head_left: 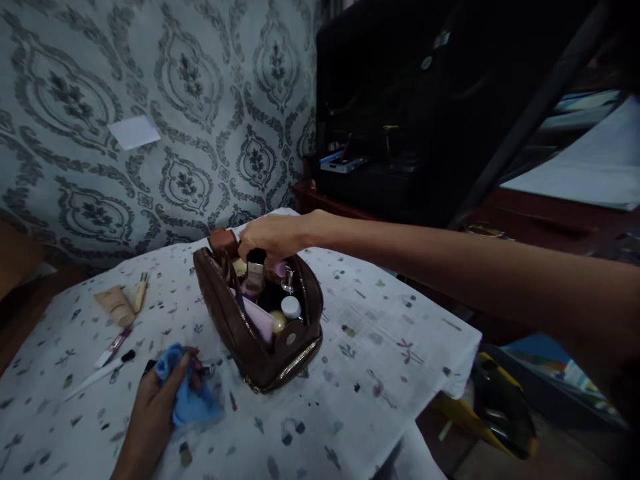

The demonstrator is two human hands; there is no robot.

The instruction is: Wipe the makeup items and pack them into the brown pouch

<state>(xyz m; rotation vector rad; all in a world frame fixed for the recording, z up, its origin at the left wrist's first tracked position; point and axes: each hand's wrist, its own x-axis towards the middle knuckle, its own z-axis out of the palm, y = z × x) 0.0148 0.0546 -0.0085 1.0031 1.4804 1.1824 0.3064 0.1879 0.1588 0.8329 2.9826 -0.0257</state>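
A brown cosmetic bag [220,310] stands unzipped on the patterned tablecloth, packed with makeup items. Over its far side reaches my right hand [273,237], fingers bent down around the black cap of a small beige bottle [255,275]; the fingertips are partly hidden. Inside the bag are a white-lidded jar [291,307], a pale pink flat item [259,319], a yellowish round item [278,321] and a silver-topped bottle [288,280]. Left of the bag, my left hand [163,393] grips a blue cloth [193,400] along with a small dark item with a shiny end, mostly covered.
On the tablecloth [370,400] at left lie a beige tube [116,305], a slim concealer-like tube [141,292], a lip gloss tube [114,347] and a white brush [100,375]. A wallpapered wall stands behind; a black television [400,100] stands at right.
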